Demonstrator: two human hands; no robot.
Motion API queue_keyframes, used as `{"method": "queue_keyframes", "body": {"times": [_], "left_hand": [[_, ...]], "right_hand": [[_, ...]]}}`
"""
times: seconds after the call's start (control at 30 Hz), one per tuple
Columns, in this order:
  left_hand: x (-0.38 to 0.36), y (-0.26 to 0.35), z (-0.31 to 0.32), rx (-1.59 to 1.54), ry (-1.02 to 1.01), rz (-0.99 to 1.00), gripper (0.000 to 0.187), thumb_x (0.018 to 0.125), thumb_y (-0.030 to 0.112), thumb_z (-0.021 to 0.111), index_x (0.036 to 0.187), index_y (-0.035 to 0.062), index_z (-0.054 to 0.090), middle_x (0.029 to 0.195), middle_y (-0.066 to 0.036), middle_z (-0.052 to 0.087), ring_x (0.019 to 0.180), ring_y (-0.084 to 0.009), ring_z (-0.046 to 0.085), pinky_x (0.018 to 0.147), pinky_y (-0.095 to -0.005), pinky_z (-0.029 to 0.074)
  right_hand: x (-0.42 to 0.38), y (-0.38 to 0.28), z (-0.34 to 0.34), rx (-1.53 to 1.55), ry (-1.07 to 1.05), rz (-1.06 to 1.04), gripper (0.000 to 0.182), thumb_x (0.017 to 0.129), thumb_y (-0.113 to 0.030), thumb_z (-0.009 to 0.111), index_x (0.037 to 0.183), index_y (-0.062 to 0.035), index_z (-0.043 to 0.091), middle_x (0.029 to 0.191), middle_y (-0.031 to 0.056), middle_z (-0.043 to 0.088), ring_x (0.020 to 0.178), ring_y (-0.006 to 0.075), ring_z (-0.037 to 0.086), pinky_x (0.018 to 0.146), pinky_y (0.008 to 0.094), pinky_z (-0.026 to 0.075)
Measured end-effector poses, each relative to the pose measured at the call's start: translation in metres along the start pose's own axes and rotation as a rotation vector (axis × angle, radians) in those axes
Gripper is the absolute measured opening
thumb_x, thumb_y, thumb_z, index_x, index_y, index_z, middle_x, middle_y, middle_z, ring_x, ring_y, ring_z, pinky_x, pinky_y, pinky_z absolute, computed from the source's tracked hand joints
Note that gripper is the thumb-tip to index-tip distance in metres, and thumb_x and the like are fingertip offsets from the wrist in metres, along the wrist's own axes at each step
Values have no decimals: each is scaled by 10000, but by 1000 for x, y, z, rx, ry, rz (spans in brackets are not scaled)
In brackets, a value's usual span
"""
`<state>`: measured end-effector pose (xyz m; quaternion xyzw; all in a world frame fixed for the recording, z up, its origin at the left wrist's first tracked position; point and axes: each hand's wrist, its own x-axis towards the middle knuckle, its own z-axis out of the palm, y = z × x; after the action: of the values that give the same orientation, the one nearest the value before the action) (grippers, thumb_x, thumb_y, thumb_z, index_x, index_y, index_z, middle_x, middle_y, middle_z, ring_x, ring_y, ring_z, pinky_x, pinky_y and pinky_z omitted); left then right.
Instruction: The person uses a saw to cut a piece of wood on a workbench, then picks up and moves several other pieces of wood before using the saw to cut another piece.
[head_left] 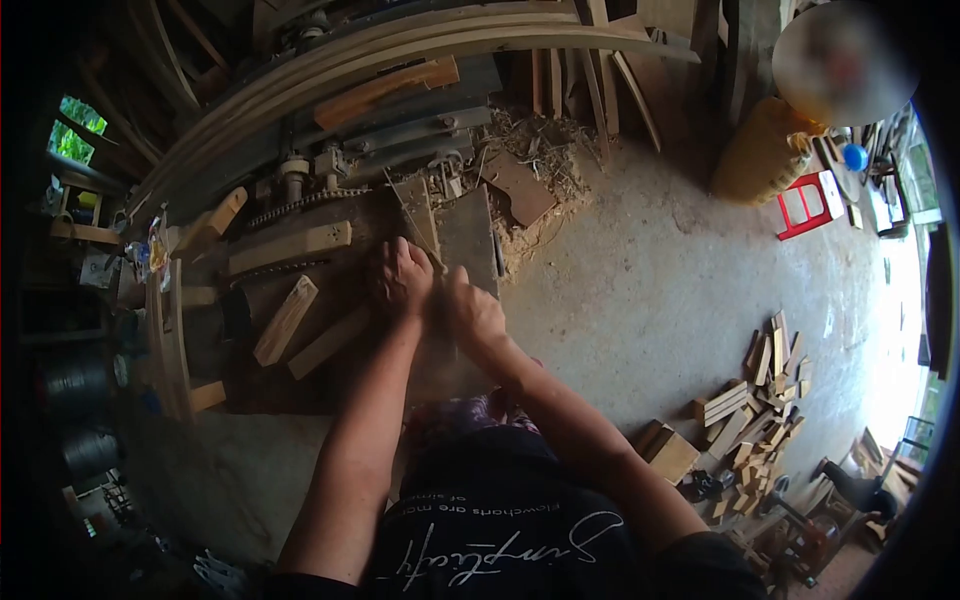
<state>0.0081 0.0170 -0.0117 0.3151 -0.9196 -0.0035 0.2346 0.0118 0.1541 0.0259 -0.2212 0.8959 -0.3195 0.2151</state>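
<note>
My left hand (pixel 405 280) is closed, with its fingers curled at the near end of a narrow piece of wood (pixel 420 222) on a machine table. Close beside it, my right hand (pixel 477 312) is a fist, its thumb side against the same end of the wood. My palms and fingers hide most of the grip. Just ahead and to the right lies a flat grey metal plate (pixel 467 235) of the machine. Left of my hands, several loose wood blocks lie on the dark bench, among them a pale block (pixel 290 248) and a shorter block (pixel 286 320).
A chain (pixel 305 205) and metal machine parts lie ahead on the left. Wood shavings (pixel 560 165) surround a brown board. Long planks arch across the back. A pile of wood offcuts (pixel 760 405), a red stool (pixel 808 205) and a full sack (pixel 760 155) stand to the right.
</note>
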Motion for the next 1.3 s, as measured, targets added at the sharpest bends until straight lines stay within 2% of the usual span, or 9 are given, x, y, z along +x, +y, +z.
{"method": "queue_keyframes", "body": {"times": [0.07, 0.2, 0.43, 0.6, 0.77, 1.0, 1.07, 1.2, 1.3], "left_hand": [[1, -3, -2, 14, -30, 43, 119, 794, 188, 499, 747, 78, 506, 772, -128, 529, 714, -340, 544, 602, -451, 456], [3, 13, -18, -45, -29, -48, 155, 825, 172, 459, 735, 47, 478, 788, -157, 523, 731, -363, 530, 621, -463, 427], [2, 2, -11, 1, -91, -18, 145, 805, 190, 480, 723, 71, 495, 789, -119, 536, 766, -328, 545, 640, -449, 447], [2, 15, -19, -19, -24, -65, 167, 839, 178, 450, 734, 52, 481, 778, -150, 530, 771, -359, 532, 651, -465, 426], [3, 2, -10, 7, -131, -21, 159, 825, 189, 474, 730, 62, 478, 793, -139, 533, 757, -345, 545, 609, -454, 448], [-1, 8, -18, -11, -109, -22, 163, 845, 194, 447, 751, 64, 477, 790, -150, 533, 748, -359, 544, 605, -464, 430], [3, 1, -8, -4, -85, 14, 143, 810, 171, 493, 710, 71, 471, 770, -129, 518, 733, -333, 540, 593, -448, 445], [2, 4, -6, 26, -80, -26, 143, 811, 172, 495, 714, 69, 468, 777, -127, 518, 736, -341, 537, 597, -444, 447], [7, 15, -16, -27, -108, -63, 154, 832, 187, 459, 745, 61, 475, 804, -139, 525, 772, -355, 535, 614, -457, 432]], "right_hand": [[8, -2, 3, -73, 31, -35, 86, 862, -77, 411, 925, -20, 423, 742, 223, 622, 682, 334, 644, 590, 417, 525], [-41, 16, -12, -123, -164, 127, 148, 885, -151, 380, 957, -22, 381, 747, 266, 607, 704, 404, 619, 630, 482, 495], [11, -2, 1, -16, -17, -25, 113, 845, -77, 435, 943, -26, 409, 746, 244, 624, 705, 372, 639, 620, 456, 519], [-37, 16, -5, -124, -108, 109, 162, 866, -143, 423, 971, -24, 387, 732, 244, 613, 689, 405, 620, 611, 465, 513], [24, -14, 1, -162, 0, -28, 85, 857, -102, 438, 900, -29, 435, 723, 200, 631, 670, 315, 653, 559, 386, 531], [-29, 13, 3, -167, -1, 60, 47, 846, -79, 444, 878, -46, 446, 684, 173, 623, 617, 284, 651, 527, 370, 530], [12, -3, 2, 5, -3, -22, 118, 853, -106, 432, 928, -25, 389, 740, 244, 617, 690, 393, 626, 594, 496, 492], [-1, 3, 1, 10, -1, 9, 121, 853, -111, 434, 930, -31, 385, 740, 242, 619, 697, 386, 632, 599, 496, 494], [-40, 14, -8, -233, -31, 63, 44, 845, -82, 442, 876, -51, 441, 661, 147, 623, 602, 266, 654, 512, 350, 528]]}}
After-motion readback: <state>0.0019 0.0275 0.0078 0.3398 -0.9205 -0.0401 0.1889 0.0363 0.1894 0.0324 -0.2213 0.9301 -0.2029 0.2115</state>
